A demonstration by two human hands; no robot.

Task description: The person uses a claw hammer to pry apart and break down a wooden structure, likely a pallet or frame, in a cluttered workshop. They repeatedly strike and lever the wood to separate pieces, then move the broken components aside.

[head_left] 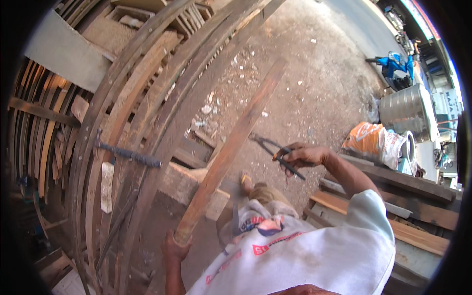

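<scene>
My left hand (176, 248) is wrapped around the near end of a long reddish-brown wooden plank (231, 140), which slants away up and to the right. My right hand (304, 155) grips a pair of dark metal pincers (268, 143) by the handles. The pincers' jaws point left and lie close to the plank's right edge; whether they touch it I cannot tell. Below the plank's lower half is a short wooden block (178, 183). To the left, a hammer (129, 154) with a dark wrapped handle rests across several long timbers (147, 115).
More planks (46, 132) are stacked at the far left, under a grey sheet (69, 51). At right are timbers (398, 182), an orange and white sack (366, 137) and a large metal drum (405, 110). A blue motorbike (396, 65) stands beyond. Debris (216, 105) litters the ground.
</scene>
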